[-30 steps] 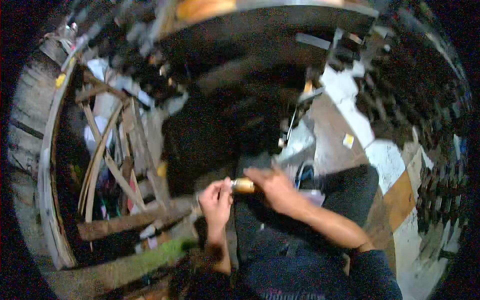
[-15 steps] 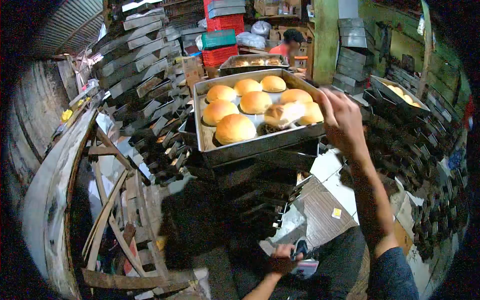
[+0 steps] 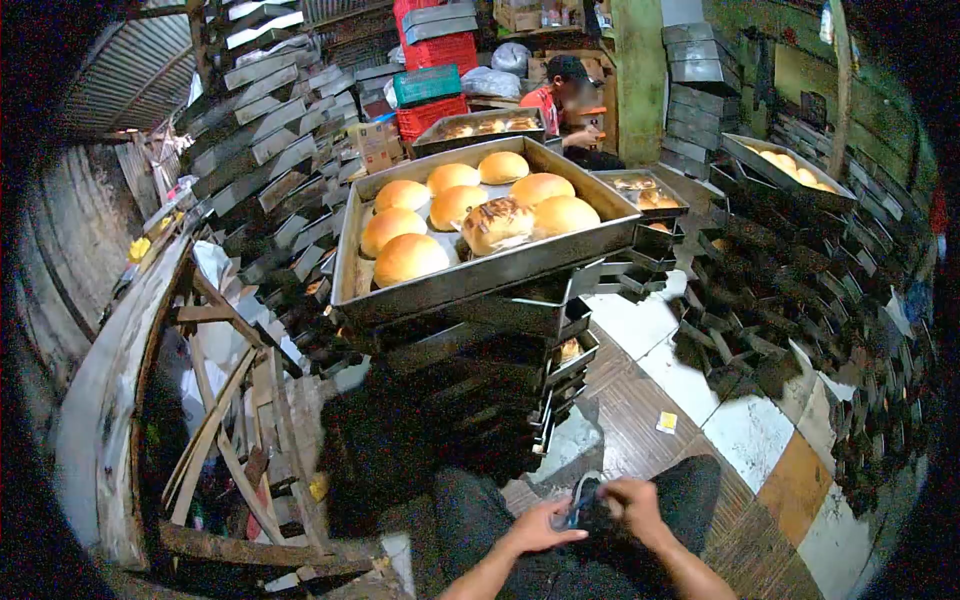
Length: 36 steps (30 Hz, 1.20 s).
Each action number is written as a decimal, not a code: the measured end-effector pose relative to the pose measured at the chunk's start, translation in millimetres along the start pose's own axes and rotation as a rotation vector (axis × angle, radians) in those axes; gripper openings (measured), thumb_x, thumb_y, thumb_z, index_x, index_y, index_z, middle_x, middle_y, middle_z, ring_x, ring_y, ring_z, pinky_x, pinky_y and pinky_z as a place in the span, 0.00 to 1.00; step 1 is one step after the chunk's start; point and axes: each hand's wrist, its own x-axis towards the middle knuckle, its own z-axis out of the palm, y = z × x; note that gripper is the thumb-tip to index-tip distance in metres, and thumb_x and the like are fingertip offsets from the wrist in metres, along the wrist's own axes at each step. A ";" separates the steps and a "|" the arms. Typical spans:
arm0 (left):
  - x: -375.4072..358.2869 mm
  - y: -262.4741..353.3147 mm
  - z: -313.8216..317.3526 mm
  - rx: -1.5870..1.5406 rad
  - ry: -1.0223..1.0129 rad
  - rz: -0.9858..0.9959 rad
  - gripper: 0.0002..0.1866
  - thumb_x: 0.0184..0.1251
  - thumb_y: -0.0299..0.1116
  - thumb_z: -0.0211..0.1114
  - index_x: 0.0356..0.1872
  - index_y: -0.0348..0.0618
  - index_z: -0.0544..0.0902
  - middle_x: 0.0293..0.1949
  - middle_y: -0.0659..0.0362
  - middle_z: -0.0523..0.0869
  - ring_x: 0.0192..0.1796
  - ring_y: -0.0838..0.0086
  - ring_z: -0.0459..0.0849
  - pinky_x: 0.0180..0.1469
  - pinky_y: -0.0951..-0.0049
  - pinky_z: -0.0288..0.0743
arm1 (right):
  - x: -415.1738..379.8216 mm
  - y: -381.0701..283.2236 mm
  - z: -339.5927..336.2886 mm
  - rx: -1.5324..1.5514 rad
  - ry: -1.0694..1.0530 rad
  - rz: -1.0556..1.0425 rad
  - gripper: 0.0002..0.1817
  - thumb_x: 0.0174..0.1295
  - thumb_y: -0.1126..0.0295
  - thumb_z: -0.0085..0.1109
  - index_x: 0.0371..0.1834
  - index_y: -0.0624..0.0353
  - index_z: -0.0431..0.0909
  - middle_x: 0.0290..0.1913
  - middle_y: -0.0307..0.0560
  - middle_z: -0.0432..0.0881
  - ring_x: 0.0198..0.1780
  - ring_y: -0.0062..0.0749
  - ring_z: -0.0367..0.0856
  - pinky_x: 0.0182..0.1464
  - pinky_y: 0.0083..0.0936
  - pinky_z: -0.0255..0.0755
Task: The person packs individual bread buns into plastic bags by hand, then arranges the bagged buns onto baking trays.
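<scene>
Both my hands are low between my knees, around a small dark object with a pale loop [image 3: 587,492]. My left hand [image 3: 540,527] is curled around the object's left side. On its right side my right hand [image 3: 636,508] is closed; whatever it grips is too small and blurred to name. Above them, a metal tray [image 3: 480,277] holds several golden buns [image 3: 411,260]. A wrapped bun with brown streaks on top [image 3: 497,225] lies among them, near the tray's front side.
Stacked trays stand under the bun tray. More trays of buns [image 3: 790,172] are at the right and behind. A person in a cap [image 3: 545,100] sits at the back. Broken wooden slats [image 3: 215,430] stand at the left, and a yellow packet [image 3: 667,422] lies on the floor.
My right hand has come down from the tray's right corner to beside my left hand. The streaked wrapped bun, blurred before, now lies still. The view has shifted, and the person's head is raised.
</scene>
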 end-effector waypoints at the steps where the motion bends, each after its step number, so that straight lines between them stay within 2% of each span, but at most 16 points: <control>1: 6.5 -15.8 2.6 0.017 0.036 0.162 0.22 0.61 0.52 0.68 0.41 0.41 0.85 0.32 0.56 0.87 0.37 0.66 0.86 0.44 0.67 0.79 | 10.8 -8.2 -7.1 0.096 0.228 0.054 0.04 0.54 0.80 0.64 0.32 0.63 0.86 0.23 0.47 0.82 0.25 0.22 0.79 0.29 0.21 0.70; 3: 22.3 -21.9 -6.4 -0.849 0.006 -0.209 0.09 0.66 0.34 0.66 0.41 0.39 0.84 0.41 0.61 0.86 0.41 0.77 0.84 0.46 0.75 0.78 | 35.7 -13.1 -25.3 0.270 0.417 0.165 0.03 0.54 0.79 0.66 0.31 0.66 0.86 0.23 0.46 0.83 0.25 0.21 0.78 0.28 0.18 0.69; 5: 32.8 29.5 -40.3 -1.415 0.327 -0.348 0.06 0.67 0.26 0.63 0.41 0.38 0.84 0.38 0.62 0.86 0.36 0.76 0.84 0.41 0.76 0.79 | 54.3 -40.0 -37.0 0.267 0.320 0.153 0.03 0.54 0.78 0.66 0.31 0.66 0.87 0.24 0.45 0.84 0.25 0.21 0.79 0.28 0.18 0.70; 9: 46.9 -6.7 -57.8 -1.249 0.797 -0.238 0.06 0.64 0.21 0.63 0.40 0.37 0.84 0.31 0.62 0.85 0.27 0.82 0.78 0.31 0.81 0.72 | 91.9 -106.9 -40.2 0.030 -0.085 -0.282 0.10 0.53 0.76 0.67 0.40 0.59 0.85 0.30 0.44 0.84 0.30 0.33 0.82 0.35 0.22 0.73; 11: 34.7 9.7 -86.4 -1.385 0.954 -0.251 0.01 0.64 0.23 0.65 0.35 0.38 0.83 0.28 0.64 0.83 0.27 0.82 0.76 0.31 0.80 0.71 | 141.2 -139.7 -43.4 -0.100 -0.100 -0.678 0.12 0.52 0.77 0.66 0.41 0.59 0.83 0.32 0.45 0.83 0.31 0.36 0.81 0.36 0.26 0.74; 13: 22.5 -16.9 -94.3 -1.403 1.040 -0.280 0.03 0.64 0.26 0.67 0.34 0.41 0.80 0.29 0.64 0.80 0.28 0.82 0.75 0.33 0.77 0.73 | 203.2 -194.1 -45.7 -0.016 0.020 -0.696 0.13 0.52 0.71 0.67 0.42 0.59 0.83 0.36 0.49 0.83 0.36 0.41 0.81 0.40 0.30 0.74; 14: 10.9 -22.1 -88.6 -1.598 1.160 -0.055 0.07 0.62 0.29 0.69 0.36 0.43 0.78 0.33 0.63 0.80 0.31 0.80 0.76 0.36 0.75 0.74 | 239.6 -225.7 -45.8 -0.093 0.100 -0.764 0.16 0.53 0.67 0.69 0.44 0.59 0.82 0.38 0.51 0.83 0.39 0.44 0.81 0.43 0.33 0.74; 15: 5.3 -31.5 -87.6 -1.606 1.161 -0.062 0.07 0.62 0.29 0.69 0.36 0.43 0.78 0.33 0.63 0.80 0.31 0.80 0.76 0.36 0.75 0.74 | 275.9 -257.2 -46.0 -0.169 0.186 -0.825 0.19 0.53 0.63 0.70 0.46 0.58 0.81 0.40 0.53 0.83 0.42 0.47 0.81 0.45 0.35 0.74; 16: 3.2 -44.0 -86.3 -1.584 1.091 -0.129 0.09 0.62 0.30 0.70 0.38 0.44 0.78 0.35 0.62 0.80 0.32 0.79 0.76 0.36 0.75 0.75 | 313.3 -278.4 -39.7 -0.326 -0.070 -0.810 0.24 0.59 0.54 0.64 0.51 0.62 0.79 0.46 0.57 0.83 0.50 0.46 0.82 0.54 0.36 0.72; 18: 5.0 -84.2 -62.1 -1.297 1.042 -0.221 0.13 0.59 0.32 0.72 0.40 0.45 0.78 0.37 0.61 0.81 0.33 0.76 0.78 0.35 0.73 0.77 | 374.3 -305.5 -4.5 -0.382 -0.625 -0.389 0.39 0.64 0.35 0.48 0.65 0.55 0.69 0.57 0.59 0.79 0.57 0.46 0.78 0.59 0.37 0.69; 20: 7.2 -114.2 -51.5 -1.256 1.034 -0.227 0.13 0.58 0.31 0.72 0.41 0.45 0.78 0.37 0.61 0.81 0.33 0.76 0.78 0.35 0.73 0.77 | 419.7 -310.7 29.6 -0.544 -0.820 -0.356 0.40 0.63 0.31 0.42 0.66 0.51 0.69 0.60 0.61 0.76 0.61 0.49 0.75 0.63 0.39 0.65; 22: 9.1 -131.6 -44.5 -1.384 1.037 -0.198 0.13 0.58 0.31 0.72 0.41 0.45 0.78 0.37 0.61 0.81 0.34 0.75 0.78 0.35 0.73 0.77 | 449.2 -307.4 52.2 -0.532 -0.921 -0.330 0.39 0.63 0.31 0.42 0.64 0.50 0.72 0.61 0.58 0.75 0.63 0.46 0.73 0.66 0.39 0.63; 28: 5.7 -152.4 -22.3 -1.402 0.993 -0.223 0.14 0.58 0.30 0.72 0.42 0.45 0.78 0.38 0.60 0.81 0.34 0.75 0.78 0.34 0.72 0.78 | 437.2 -340.7 47.7 -0.831 -0.745 -0.244 0.26 0.60 0.49 0.63 0.51 0.60 0.80 0.50 0.49 0.83 0.53 0.39 0.79 0.60 0.33 0.69; 31: -3.1 -159.6 -21.9 -1.478 0.969 -0.143 0.15 0.57 0.29 0.73 0.43 0.45 0.78 0.39 0.60 0.81 0.34 0.74 0.79 0.34 0.72 0.78 | 444.1 -310.0 16.5 -0.472 -0.835 -0.304 0.25 0.56 0.57 0.68 0.51 0.63 0.79 0.48 0.48 0.84 0.50 0.35 0.81 0.57 0.31 0.71; 32: -22.9 -156.4 -42.5 -1.998 0.621 -0.081 0.15 0.63 0.30 0.67 0.49 0.45 0.77 0.42 0.60 0.81 0.34 0.72 0.80 0.33 0.71 0.79 | 444.7 -296.1 2.3 -0.345 -0.848 -0.317 0.24 0.55 0.59 0.70 0.51 0.64 0.79 0.47 0.47 0.84 0.50 0.34 0.81 0.56 0.30 0.72; 36: -52.1 -154.0 -66.7 -1.800 1.000 -0.065 0.15 0.64 0.27 0.64 0.51 0.45 0.75 0.43 0.59 0.81 0.36 0.72 0.80 0.36 0.74 0.79 | 408.3 -257.0 -36.7 0.328 -0.524 -0.213 0.26 0.53 0.68 0.71 0.55 0.66 0.76 0.48 0.49 0.84 0.49 0.31 0.83 0.54 0.28 0.76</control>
